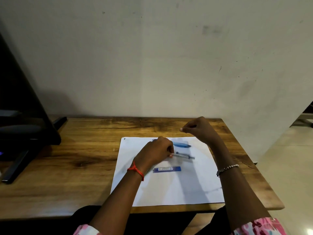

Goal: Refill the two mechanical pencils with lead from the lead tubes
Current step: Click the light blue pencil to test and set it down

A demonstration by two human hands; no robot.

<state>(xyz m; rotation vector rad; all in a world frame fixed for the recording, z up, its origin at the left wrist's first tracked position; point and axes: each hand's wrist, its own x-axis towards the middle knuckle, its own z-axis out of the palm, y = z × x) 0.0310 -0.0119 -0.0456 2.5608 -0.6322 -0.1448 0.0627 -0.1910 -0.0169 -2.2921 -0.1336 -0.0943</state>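
Note:
A white sheet of paper (pixel 169 187) lies on the wooden table (pixel 76 158). On it, at the back, rests a blue mechanical pencil (pixel 182 144), partly hidden by my left hand. Below it lies a clear grey mechanical pencil (pixel 185 156); my left hand (pixel 156 152) pinches its left end. A blue lead tube (pixel 166 169) lies flat nearer to me, beside my left wrist. My right hand (pixel 197 128) is raised above the paper's far right corner, its fingertips pinched together on something too small to make out.
A black stand with slanted legs (pixel 28 138) takes up the table's left side. The wall runs directly behind the table. The table's right edge (pixel 254 163) drops to a tiled floor.

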